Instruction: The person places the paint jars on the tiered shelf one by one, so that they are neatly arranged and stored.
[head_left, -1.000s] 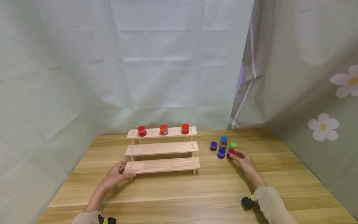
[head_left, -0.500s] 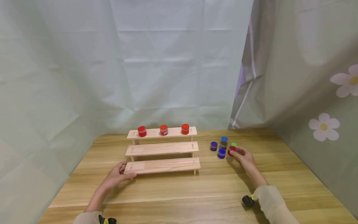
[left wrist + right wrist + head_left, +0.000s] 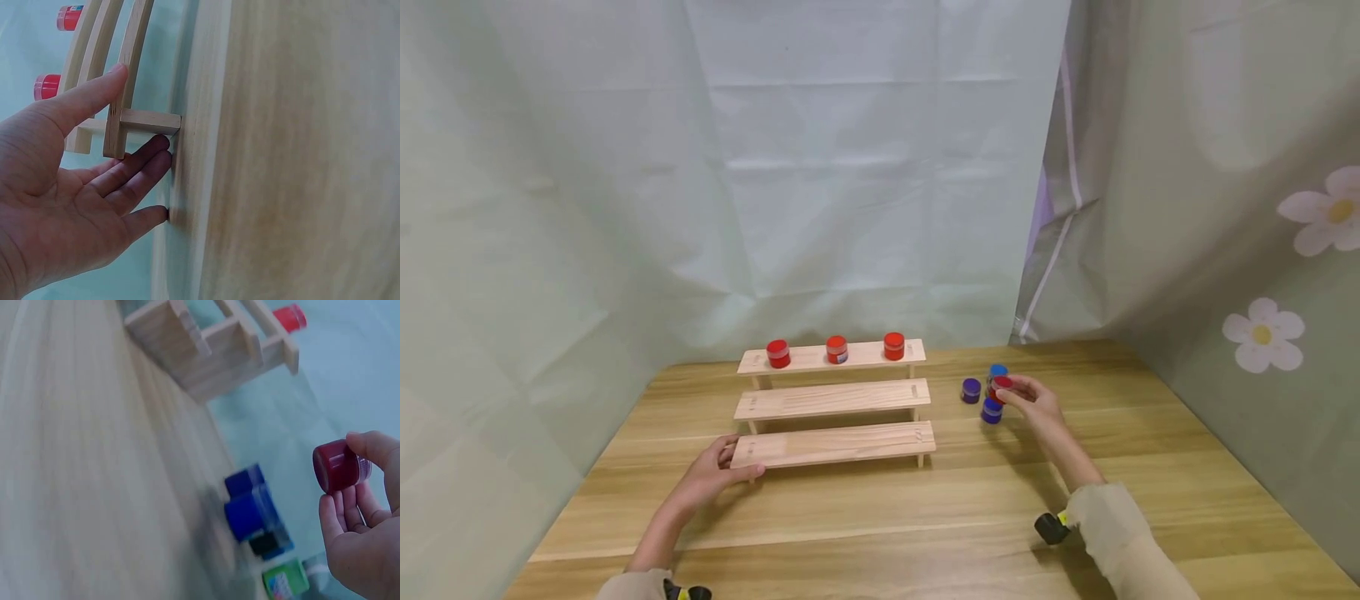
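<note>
My right hand [image 3: 1036,410] pinches a dark red paint jar [image 3: 337,465] between thumb and fingers, lifted off the table. In the head view that jar overlaps the small group of jars: a blue one [image 3: 997,371], a dark blue one [image 3: 992,412] and a purple one [image 3: 971,390]. A green jar [image 3: 285,579] shows in the right wrist view. My left hand [image 3: 706,475] holds the left end of a three-step wooden rack [image 3: 835,445], its thumb on the lowest board's front and its fingers behind. Three red jars [image 3: 778,354] stand spaced along the top step.
The wood-grain table [image 3: 850,533] carries everything. A pale cloth [image 3: 850,208] hangs behind it, and a flower-printed cloth [image 3: 1187,275] hangs on the right. The rack's middle step [image 3: 835,399] lies between the other two boards.
The right hand has raised the dark red jar and moved left with it, over the other jars. The left hand keeps its place on the rack.
</note>
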`<state>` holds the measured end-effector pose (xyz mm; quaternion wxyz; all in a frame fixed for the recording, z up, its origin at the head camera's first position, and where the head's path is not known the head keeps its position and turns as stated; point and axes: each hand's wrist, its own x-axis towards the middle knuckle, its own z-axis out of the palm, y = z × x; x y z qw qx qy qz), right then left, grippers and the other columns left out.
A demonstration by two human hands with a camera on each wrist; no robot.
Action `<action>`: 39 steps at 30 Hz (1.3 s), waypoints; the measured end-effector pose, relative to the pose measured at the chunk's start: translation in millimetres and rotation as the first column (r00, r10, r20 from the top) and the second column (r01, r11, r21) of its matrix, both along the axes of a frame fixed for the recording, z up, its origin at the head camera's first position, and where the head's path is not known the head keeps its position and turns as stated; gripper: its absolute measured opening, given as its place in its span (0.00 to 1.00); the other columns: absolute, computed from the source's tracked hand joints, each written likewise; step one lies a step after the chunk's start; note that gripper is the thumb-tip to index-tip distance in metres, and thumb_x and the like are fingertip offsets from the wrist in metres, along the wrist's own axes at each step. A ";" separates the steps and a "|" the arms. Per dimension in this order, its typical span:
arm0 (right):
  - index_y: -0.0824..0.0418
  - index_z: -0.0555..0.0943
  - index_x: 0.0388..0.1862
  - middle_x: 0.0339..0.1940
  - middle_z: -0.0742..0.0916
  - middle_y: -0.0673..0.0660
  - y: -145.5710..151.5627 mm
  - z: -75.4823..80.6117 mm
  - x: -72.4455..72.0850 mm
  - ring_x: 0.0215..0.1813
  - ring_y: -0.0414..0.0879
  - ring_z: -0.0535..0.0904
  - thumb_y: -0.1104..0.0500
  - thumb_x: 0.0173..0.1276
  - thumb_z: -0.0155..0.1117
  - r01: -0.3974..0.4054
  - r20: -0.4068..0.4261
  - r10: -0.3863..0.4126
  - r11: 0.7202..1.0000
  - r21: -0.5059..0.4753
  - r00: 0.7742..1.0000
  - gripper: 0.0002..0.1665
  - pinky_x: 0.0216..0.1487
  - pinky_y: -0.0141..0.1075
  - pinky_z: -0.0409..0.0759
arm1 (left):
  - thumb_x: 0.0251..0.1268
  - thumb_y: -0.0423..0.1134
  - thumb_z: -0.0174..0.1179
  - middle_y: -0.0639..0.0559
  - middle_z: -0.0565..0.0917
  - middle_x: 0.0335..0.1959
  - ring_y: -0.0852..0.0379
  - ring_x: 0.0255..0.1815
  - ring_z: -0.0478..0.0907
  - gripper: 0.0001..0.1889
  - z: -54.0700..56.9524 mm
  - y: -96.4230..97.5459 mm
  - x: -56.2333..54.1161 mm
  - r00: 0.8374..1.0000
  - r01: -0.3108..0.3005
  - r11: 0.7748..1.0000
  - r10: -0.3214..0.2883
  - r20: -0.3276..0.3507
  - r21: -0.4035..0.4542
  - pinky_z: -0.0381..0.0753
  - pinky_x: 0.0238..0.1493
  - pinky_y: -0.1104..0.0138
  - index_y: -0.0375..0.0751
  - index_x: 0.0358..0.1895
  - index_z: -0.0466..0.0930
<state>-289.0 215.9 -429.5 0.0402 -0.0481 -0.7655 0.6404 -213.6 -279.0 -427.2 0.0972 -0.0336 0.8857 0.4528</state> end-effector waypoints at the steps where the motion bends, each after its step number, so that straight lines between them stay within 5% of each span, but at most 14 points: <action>1: 0.68 0.71 0.63 0.41 0.81 0.40 -3.4 2.9 -0.1 0.41 0.25 0.75 0.56 0.67 0.67 -0.010 -0.012 0.010 1.000 -0.004 1.000 0.30 0.47 0.19 0.75 | 0.63 0.50 0.65 0.21 0.60 0.71 0.31 0.69 0.65 0.50 0.0 -0.1 0.2 1.000 -0.001 1.000 0.001 -0.001 0.000 0.71 0.65 0.46 0.23 0.74 0.43; 13: 0.64 0.72 0.62 0.52 0.82 0.53 -45.1 18.5 1.7 0.45 0.33 0.77 0.56 0.67 0.66 -0.130 -0.035 0.131 0.991 0.030 0.991 0.28 0.52 0.27 0.77 | 0.63 0.49 0.65 0.21 0.61 0.70 0.31 0.69 0.65 0.50 -4.4 -1.3 -0.1 1.000 0.001 1.000 -0.001 0.004 0.017 0.71 0.65 0.46 0.22 0.74 0.43; 22: 0.63 0.76 0.58 0.48 0.83 0.55 -98.3 25.8 0.7 0.46 0.38 0.78 0.58 0.65 0.67 -0.189 -0.067 0.185 0.980 -0.062 0.980 0.23 0.50 0.30 0.78 | 0.63 0.48 0.64 0.22 0.61 0.71 0.31 0.69 0.66 0.50 -3.8 -2.9 3.8 1.000 0.015 0.999 -0.014 -0.013 0.052 0.71 0.65 0.47 0.23 0.74 0.42; 31: 0.64 0.77 0.57 0.49 0.84 0.59 -155.3 43.1 -1.6 0.49 0.42 0.79 0.62 0.65 0.67 -0.328 -0.152 0.314 0.942 -0.076 0.937 0.22 0.50 0.31 0.81 | 0.64 0.48 0.64 0.21 0.61 0.70 0.31 0.69 0.65 0.49 1.0 -3.5 -3.8 0.999 0.029 0.998 -0.028 -0.017 0.052 0.69 0.67 0.44 0.24 0.74 0.42; 39: 0.63 0.78 0.57 0.52 0.84 0.62 -187.4 45.4 -1.2 0.49 0.44 0.80 0.60 0.65 0.68 -0.381 -0.134 0.373 0.923 -0.041 0.918 0.22 0.50 0.33 0.82 | 0.64 0.48 0.64 0.21 0.61 0.70 0.31 0.70 0.65 0.50 -3.5 -4.1 0.6 1.000 0.016 0.998 -0.016 -0.006 0.066 0.69 0.67 0.45 0.24 0.74 0.43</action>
